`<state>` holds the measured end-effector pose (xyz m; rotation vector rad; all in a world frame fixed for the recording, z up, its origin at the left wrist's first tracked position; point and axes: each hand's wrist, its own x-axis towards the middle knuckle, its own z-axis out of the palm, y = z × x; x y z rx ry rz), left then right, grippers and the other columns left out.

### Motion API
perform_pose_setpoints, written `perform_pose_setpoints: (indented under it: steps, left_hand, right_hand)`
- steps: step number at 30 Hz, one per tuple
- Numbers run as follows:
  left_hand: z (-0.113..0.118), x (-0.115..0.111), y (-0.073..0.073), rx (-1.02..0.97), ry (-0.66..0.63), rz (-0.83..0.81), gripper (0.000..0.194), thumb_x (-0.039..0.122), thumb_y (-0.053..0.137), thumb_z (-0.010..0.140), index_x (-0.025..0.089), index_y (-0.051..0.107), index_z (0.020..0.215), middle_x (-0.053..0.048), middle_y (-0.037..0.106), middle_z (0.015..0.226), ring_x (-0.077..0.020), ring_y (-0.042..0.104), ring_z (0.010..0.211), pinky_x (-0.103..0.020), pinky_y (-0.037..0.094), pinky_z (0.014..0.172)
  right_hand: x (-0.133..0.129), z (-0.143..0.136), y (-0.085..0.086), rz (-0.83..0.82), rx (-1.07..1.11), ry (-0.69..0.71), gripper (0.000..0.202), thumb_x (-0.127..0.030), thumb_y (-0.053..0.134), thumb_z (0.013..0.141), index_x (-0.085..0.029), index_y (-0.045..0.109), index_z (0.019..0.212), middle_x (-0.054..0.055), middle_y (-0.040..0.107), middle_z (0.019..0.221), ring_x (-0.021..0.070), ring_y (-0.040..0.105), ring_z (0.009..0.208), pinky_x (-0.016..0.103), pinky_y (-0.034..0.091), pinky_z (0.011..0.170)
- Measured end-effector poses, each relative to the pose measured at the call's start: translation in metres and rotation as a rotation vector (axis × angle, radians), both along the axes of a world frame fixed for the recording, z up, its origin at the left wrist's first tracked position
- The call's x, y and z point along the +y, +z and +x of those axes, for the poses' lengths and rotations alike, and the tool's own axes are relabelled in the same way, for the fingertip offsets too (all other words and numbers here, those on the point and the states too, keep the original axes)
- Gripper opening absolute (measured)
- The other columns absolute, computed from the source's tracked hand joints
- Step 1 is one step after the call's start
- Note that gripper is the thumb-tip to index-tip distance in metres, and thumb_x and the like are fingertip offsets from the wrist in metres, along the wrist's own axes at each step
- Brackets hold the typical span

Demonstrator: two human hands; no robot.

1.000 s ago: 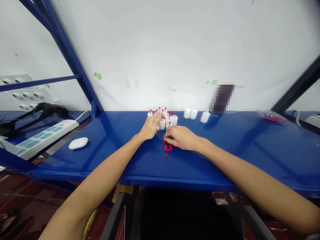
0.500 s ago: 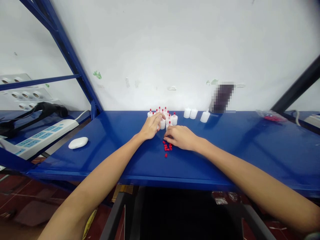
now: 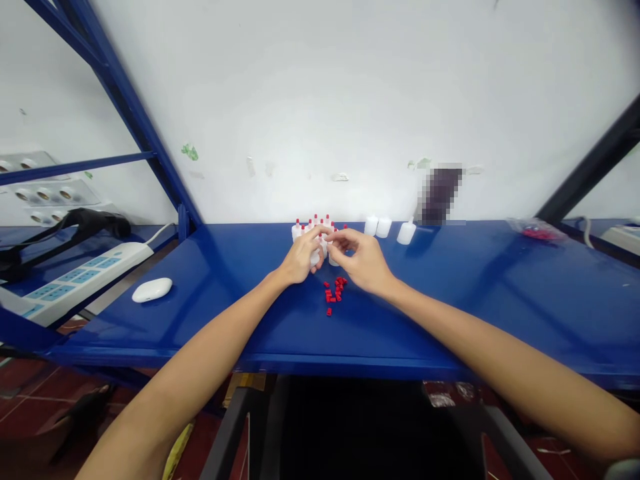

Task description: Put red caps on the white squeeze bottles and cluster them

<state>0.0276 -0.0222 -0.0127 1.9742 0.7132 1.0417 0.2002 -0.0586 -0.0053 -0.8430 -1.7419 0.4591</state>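
White bottle [image 3: 315,256] gripped in left hand [image 3: 300,257]; right hand [image 3: 363,260] pinched at its top, fingertips touching. Red caps [image 3: 335,293] loose on blue shelf [image 3: 475,293] below.

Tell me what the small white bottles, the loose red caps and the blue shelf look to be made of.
Small white bottles: likely plastic, matte and slightly milky.
Loose red caps: probably moulded plastic, uniform bright red, too small to tell more.
Blue shelf: apparently painted metal; glossy, showing soft reflections and a folded front edge.
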Motion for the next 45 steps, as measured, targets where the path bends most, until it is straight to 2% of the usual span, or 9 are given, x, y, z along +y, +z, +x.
perform_pose_setpoints:
  steps: [8, 12, 16, 20, 25, 29, 33, 40, 45]
  left_hand:
    - [0.003, -0.002, -0.001, -0.053, -0.095, -0.020, 0.042, 0.051, 0.039, 0.094, 0.020, 0.050, 0.120, 0.006, 0.051, 0.057, -0.0094, 0.047, 0.038, -0.018, 0.037, 0.037]
    - [0.002, -0.004, 0.001, -0.029, -0.082, -0.029, 0.039, 0.046, 0.043, 0.091, 0.020, 0.049, 0.121, 0.007, 0.050, 0.057, -0.0086, 0.047, 0.039, -0.017, 0.037, 0.038]
    - [0.001, -0.002, 0.001, -0.038, -0.070, -0.049, 0.038, 0.036, 0.046, 0.086, 0.021, 0.049, 0.120, 0.008, 0.049, 0.056, -0.0093, 0.047, 0.039, -0.018, 0.038, 0.038]
    - [0.003, -0.001, 0.002, -0.058, -0.030, -0.049, 0.040, 0.029, 0.044, 0.081, 0.022, 0.048, 0.121, 0.008, 0.048, 0.054, -0.0106, 0.046, 0.037, -0.019, 0.036, 0.037]
    - [0.004, -0.004, 0.010, -0.118, 0.073, -0.021, 0.036, 0.024, 0.043, 0.078, 0.022, 0.047, 0.113, 0.008, 0.048, 0.050, -0.0110, 0.044, 0.035, -0.021, 0.032, 0.038]
    - [0.004, -0.002, 0.010, -0.216, 0.102, -0.044, 0.027, 0.026, 0.044, 0.077, 0.023, 0.044, 0.104, 0.008, 0.044, 0.049, -0.0115, 0.039, 0.034, -0.022, 0.027, 0.038]
    - [0.004, 0.002, 0.004, -0.267, 0.126, -0.093, 0.022, 0.026, 0.045, 0.076, 0.024, 0.041, 0.097, 0.007, 0.044, 0.053, -0.0113, 0.039, 0.036, -0.023, 0.029, 0.038]
    - [0.004, 0.004, 0.004, -0.287, 0.109, -0.087, 0.031, 0.042, 0.046, 0.086, 0.022, 0.048, 0.109, 0.006, 0.054, 0.058, -0.0111, 0.047, 0.036, -0.022, 0.033, 0.037]
    - [-0.002, 0.010, 0.006, -0.245, 0.318, -0.021, 0.027, 0.041, 0.045, 0.088, 0.020, 0.054, 0.103, 0.005, 0.061, 0.059, -0.0099, 0.048, 0.035, -0.022, 0.035, 0.038]
  right_hand:
    - [-0.008, -0.006, 0.000, -0.110, 0.123, 0.184, 0.015, -0.026, 0.063, 0.086, -0.020, 0.074, 0.095, 0.003, 0.077, 0.084, 0.0193, 0.074, 0.076, 0.038, 0.060, 0.079]
    - [-0.008, -0.004, 0.000, -0.170, 0.133, 0.255, 0.014, -0.029, 0.064, 0.088, -0.019, 0.073, 0.093, 0.002, 0.076, 0.078, 0.0202, 0.075, 0.072, 0.039, 0.060, 0.078]
    - [-0.007, -0.004, -0.001, -0.173, 0.140, 0.249, 0.020, -0.030, 0.069, 0.085, -0.020, 0.070, 0.103, 0.004, 0.078, 0.090, 0.0205, 0.076, 0.077, 0.039, 0.060, 0.081]
    - [-0.009, -0.005, -0.001, -0.125, 0.107, 0.209, 0.026, -0.027, 0.066, 0.087, -0.021, 0.062, 0.111, 0.004, 0.077, 0.093, 0.0192, 0.075, 0.080, 0.037, 0.060, 0.079]
    - [-0.016, -0.003, 0.001, 0.132, -0.197, 0.124, 0.013, -0.018, 0.055, 0.090, -0.022, 0.067, 0.095, 0.005, 0.075, 0.100, 0.0201, 0.070, 0.094, 0.039, 0.057, 0.088]
    - [-0.016, -0.002, 0.000, 0.278, -0.413, 0.103, 0.031, -0.018, 0.054, 0.092, -0.024, 0.069, 0.119, 0.008, 0.064, 0.137, 0.0249, 0.058, 0.125, 0.050, 0.045, 0.109]
    - [-0.014, -0.002, -0.002, 0.277, -0.571, 0.088, 0.040, -0.022, 0.053, 0.094, -0.023, 0.064, 0.132, 0.008, 0.057, 0.146, 0.0292, 0.044, 0.139, 0.057, 0.037, 0.114]
    - [-0.012, -0.001, 0.002, 0.314, -0.460, -0.007, 0.039, -0.019, 0.054, 0.092, -0.021, 0.066, 0.129, 0.008, 0.066, 0.134, 0.0261, 0.055, 0.124, 0.049, 0.042, 0.108]
    - [-0.003, 0.014, 0.007, 0.239, -0.417, -0.211, 0.034, -0.017, 0.053, 0.089, -0.021, 0.073, 0.117, 0.008, 0.072, 0.121, 0.0272, 0.061, 0.114, 0.046, 0.047, 0.099]
